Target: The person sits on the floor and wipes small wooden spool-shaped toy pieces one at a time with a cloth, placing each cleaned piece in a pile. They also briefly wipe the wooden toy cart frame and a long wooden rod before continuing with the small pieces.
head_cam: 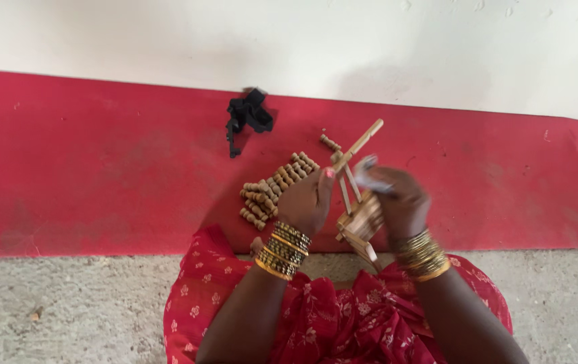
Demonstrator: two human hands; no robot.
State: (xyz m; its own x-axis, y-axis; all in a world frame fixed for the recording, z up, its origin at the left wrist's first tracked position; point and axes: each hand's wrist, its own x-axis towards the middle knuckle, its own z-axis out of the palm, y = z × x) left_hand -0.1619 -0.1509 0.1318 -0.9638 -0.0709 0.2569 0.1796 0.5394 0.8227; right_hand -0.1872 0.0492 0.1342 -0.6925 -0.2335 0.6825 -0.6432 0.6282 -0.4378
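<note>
Working the small wooden frame over the red mat.

I see my left hand and right hand clamped on the wooden frame; wooden spools lie left, black cloth farther off. Next calls for steady grip, I judge.

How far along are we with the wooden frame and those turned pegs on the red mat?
Done: a stick frame already holds together, one long stick angling up past the hands. In hand: the left hand and right hand both grip it; the right is blurred. Left: a row of turned pegs lies on the red mat, one peg apart.
</note>
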